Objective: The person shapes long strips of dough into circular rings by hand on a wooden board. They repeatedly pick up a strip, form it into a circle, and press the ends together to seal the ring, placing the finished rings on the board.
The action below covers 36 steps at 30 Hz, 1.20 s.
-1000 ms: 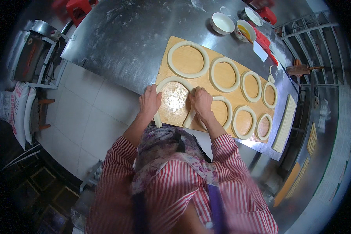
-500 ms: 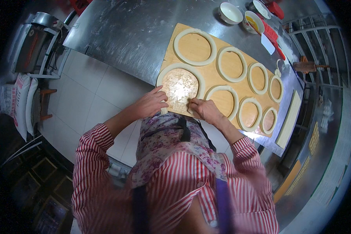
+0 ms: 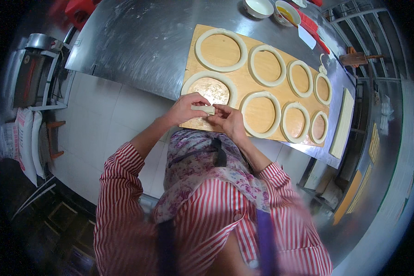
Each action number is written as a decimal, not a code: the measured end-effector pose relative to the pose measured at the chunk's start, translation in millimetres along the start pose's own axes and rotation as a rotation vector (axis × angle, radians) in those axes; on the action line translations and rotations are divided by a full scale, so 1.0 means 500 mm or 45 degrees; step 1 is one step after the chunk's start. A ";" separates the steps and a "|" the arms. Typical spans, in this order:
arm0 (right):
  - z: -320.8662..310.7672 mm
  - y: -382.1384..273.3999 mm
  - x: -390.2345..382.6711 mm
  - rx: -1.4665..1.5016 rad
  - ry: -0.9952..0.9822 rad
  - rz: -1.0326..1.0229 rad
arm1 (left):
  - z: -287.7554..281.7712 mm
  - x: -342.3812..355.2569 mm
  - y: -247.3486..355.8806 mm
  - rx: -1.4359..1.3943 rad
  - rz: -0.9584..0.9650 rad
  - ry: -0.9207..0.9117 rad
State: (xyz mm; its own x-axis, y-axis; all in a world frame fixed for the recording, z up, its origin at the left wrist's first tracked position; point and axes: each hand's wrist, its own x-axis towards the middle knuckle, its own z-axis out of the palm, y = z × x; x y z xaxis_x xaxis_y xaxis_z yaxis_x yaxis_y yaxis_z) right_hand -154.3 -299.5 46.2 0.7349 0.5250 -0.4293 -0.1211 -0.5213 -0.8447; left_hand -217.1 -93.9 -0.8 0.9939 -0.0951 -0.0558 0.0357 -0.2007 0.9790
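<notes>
At the near left corner of the wooden board (image 3: pixel 244 79), two hands meet over a dough loop (image 3: pixel 210 75).
In the head view, the loop's pale end (image 3: pixel 203 109) lies sideways between thumb and fingers of the left hand (image 3: pixel 186 108), which grip it; its long axis points at the right hand (image 3: pixel 232 123), whose bent fingertips are just beside its tip; whether they pinch dough, one cannot tell. Half a second ago the hands were apart, at either side of the loop; now they are together, the left-hand end turned crosswise.
</notes>
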 end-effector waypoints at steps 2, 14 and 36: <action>0.006 0.014 0.016 0.167 0.057 0.026 | -0.009 0.006 0.007 -0.044 -0.028 -0.043; 0.022 0.014 0.017 0.192 0.068 -0.016 | 0.000 0.010 0.028 -0.022 -0.178 -0.013; -0.092 0.047 0.057 -0.931 -0.458 -0.905 | 0.094 -0.034 0.041 0.777 0.082 -0.006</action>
State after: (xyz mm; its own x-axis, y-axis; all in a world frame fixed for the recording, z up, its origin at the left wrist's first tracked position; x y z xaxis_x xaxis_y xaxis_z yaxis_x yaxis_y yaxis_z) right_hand -105.7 -327.5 28.8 0.2261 0.9704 -0.0854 0.7711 -0.2318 -0.5930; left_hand -238.1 -142.1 10.9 0.9915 -0.1300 -0.0023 -0.0923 -0.7165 0.6914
